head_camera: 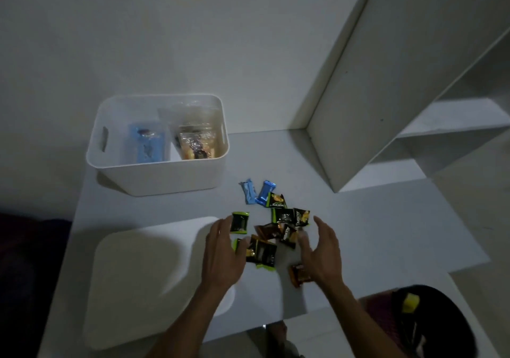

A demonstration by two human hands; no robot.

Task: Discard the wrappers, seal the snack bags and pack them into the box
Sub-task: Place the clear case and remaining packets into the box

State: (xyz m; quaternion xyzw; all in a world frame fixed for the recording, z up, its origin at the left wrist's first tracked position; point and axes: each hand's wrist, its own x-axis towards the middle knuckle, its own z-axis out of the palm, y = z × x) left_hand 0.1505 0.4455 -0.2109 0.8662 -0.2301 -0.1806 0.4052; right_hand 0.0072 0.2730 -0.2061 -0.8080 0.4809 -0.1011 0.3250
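Left hand [222,250]: my fingers are spread and nearly straight, palm down, holding nothing; the fingertips lie at the left edge of the wrapper pile, by a black square with lime-green ends [239,222].
Right hand [320,253]: my fingers are loosely cupped and apart, gripping nothing, at the right edge of the same pile; an orange-brown crinkled wrapper [299,275] lies just below my palm.
Wrappers [278,230]: small glossy foil squares, mostly black with green or orange-brown trim and crimped ends, scattered and overlapping between my two hands on the table.
Blue wrappers [258,192]: two narrow shiny pieces, one pale blue and one deeper blue, lying side by side at the far end of the pile, near the box.
Box [157,170]: white smooth plastic, rectangular with rounded corners and a slot handle in its left wall; it stands on the far left of the table, open at the top.
Snack bags: two clear, crinkly plastic pouches stand inside the box, one with blue contents on the left [146,145], one with golden-brown contents on the right [196,142]; I cannot tell whether they are sealed.
Lid [143,283]: a flat white plastic panel with rounded corners, lying on the near left of the table, partly under my left forearm.
Table [386,233]: matte white, smooth surface.
Shelf unit [386,82]: white boards, upright at the right.
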